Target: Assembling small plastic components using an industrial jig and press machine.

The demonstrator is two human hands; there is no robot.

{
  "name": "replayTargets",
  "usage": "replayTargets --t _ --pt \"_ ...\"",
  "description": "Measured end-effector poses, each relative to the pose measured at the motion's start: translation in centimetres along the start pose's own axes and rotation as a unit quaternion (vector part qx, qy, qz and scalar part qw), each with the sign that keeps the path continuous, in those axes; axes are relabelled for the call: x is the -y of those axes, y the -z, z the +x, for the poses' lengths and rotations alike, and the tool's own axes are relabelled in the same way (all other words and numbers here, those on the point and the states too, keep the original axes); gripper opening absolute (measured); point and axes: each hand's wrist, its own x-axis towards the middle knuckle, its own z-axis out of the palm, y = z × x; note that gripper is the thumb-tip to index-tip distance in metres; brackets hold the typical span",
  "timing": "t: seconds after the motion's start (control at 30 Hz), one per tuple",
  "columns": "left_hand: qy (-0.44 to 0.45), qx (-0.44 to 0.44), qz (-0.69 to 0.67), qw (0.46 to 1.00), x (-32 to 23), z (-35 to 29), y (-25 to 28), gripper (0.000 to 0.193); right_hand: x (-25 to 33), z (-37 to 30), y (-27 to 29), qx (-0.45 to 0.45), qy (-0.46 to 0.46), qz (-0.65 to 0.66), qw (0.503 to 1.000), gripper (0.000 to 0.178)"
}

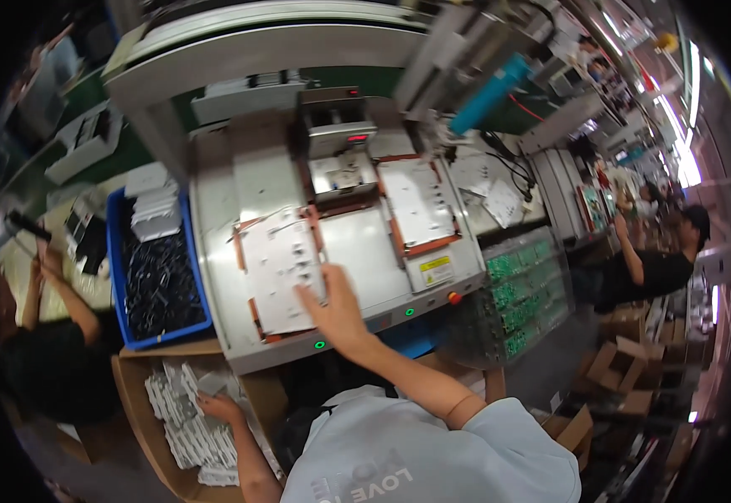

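Observation:
My left hand (221, 408) is down in a cardboard box (137, 419) at the lower left, its fingers closed on the edge of a white plastic part (211, 383). Stacked rows of similar white parts (202, 444) fill the box around it. Over the machine bed, my right hand (337, 308) is at the right edge of a flat white panel (277, 272), thumb and fingers apart. Small dark spots or pieces run along that panel, which lies in a reddish-brown fixture. Motion blurs the fingertips, and nothing shows between them.
A second white panel (418, 201) sits in the right fixture. Between them stands a metal unit (338, 134) with a red display. A blue bin (116, 277) of black parts is at left; trays of green circuit boards (520, 289) are at right. Other people work on both sides.

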Motion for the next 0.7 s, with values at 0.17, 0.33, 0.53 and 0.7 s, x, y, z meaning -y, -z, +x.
replayTargets --t 0.17,0.33,0.53,0.7 --pt "0.024 0.002 -0.033 0.999 0.0 0.5 -0.3 0.057 1.4 -1.1 6.6 0.043 -0.065 0.182 0.98 0.036" --pt "0.072 0.092 0.008 0.993 -0.6 2.2 -0.7 0.054 -6.0 -1.2 21.7 -0.218 -0.087 0.135 0.963 0.029" --pt "0.06 0.225 0.127 0.964 -1.7 3.9 -1.3 0.033 -26.2 7.6 37.1 -0.368 -0.148 0.186 0.899 0.043" --pt "0.104 0.114 -0.026 0.988 2.3 3.8 1.5 0.03 -42.7 16.9 39.8 -0.349 -0.267 0.165 0.883 0.045"
